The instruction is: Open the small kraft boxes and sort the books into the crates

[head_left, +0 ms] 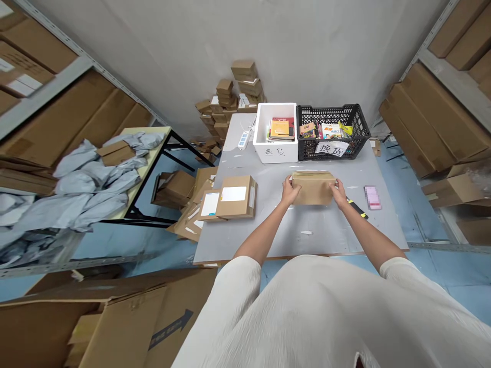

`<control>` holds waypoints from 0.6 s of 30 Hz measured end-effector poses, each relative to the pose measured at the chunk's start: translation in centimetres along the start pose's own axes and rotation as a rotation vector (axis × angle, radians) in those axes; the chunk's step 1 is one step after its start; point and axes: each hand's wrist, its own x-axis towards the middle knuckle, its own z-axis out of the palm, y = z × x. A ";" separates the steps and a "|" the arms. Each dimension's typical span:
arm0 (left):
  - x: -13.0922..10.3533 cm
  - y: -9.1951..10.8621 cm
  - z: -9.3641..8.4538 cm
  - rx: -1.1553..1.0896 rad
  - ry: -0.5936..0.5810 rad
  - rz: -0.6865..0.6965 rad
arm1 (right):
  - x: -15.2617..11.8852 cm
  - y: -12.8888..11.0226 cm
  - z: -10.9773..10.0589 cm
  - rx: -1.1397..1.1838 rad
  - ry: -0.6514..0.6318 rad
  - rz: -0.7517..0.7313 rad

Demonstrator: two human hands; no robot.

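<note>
A brown cardboard box (313,189) is held between my two hands over the grey table (238,240). My left hand (290,191) grips its left end, and my right hand (338,194) grips the right end. Beside my right hand lies a black and yellow tool (357,208), partly hidden by my forearm. A pink pixelated item (372,198) rests farther right. To the left of my left hand sit brown boxes with white labels (233,197).
Behind the held box stand a white bin of books (275,152) and a black crate (358,134) with a paper sign. A power strip (243,140) lies at the back left. Stacked cartons (245,71), a side table with grey parcels (88,179) and shelves surround the table.
</note>
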 end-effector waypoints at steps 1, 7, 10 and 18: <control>-0.2 0.0 0.1 0.018 0.010 0.001 | 0.2 0.1 0.0 -0.042 0.044 0.014; -2.1 -1.5 0.2 0.195 -0.032 -0.131 | 0.3 2.7 -1.2 -0.284 0.111 0.092; -3.0 -2.1 -0.1 0.296 -0.049 -0.101 | -0.6 4.1 -1.5 -0.319 0.042 0.023; -4.6 0.5 2.4 0.601 -0.192 0.296 | -2.3 4.2 -1.1 -0.304 -0.027 -0.073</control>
